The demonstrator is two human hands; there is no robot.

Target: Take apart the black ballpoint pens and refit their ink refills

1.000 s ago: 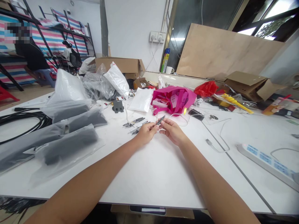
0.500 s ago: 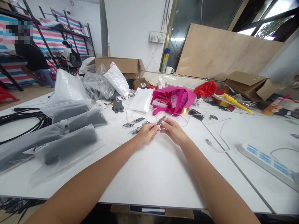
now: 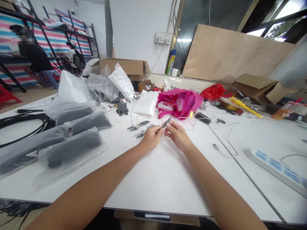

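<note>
Above the white table (image 3: 148, 179), my two hands meet around a short, dark grey pen part (image 3: 167, 122) with a pointed end, tilted up to the right. My left hand (image 3: 152, 136) pinches its lower end between thumb and fingers. Thumb and fingertips of my right hand (image 3: 177, 136) are closed on its side; the fingers partly hide it. Just beyond my left hand, several pens (image 3: 139, 126) in grey, black and clear plastic lie on the table.
Clear bags with dark contents (image 3: 72, 147) and a coiled black cable (image 3: 31, 124) lie left. Behind are a white packet (image 3: 146, 103) and a magenta bag (image 3: 178, 102). At right are a USB cable (image 3: 223, 153) and a power strip (image 3: 275, 167). Two people sit far left.
The whole view has shifted slightly to the right. Both hands stay closed on the pen part, with only small finger movement.
</note>
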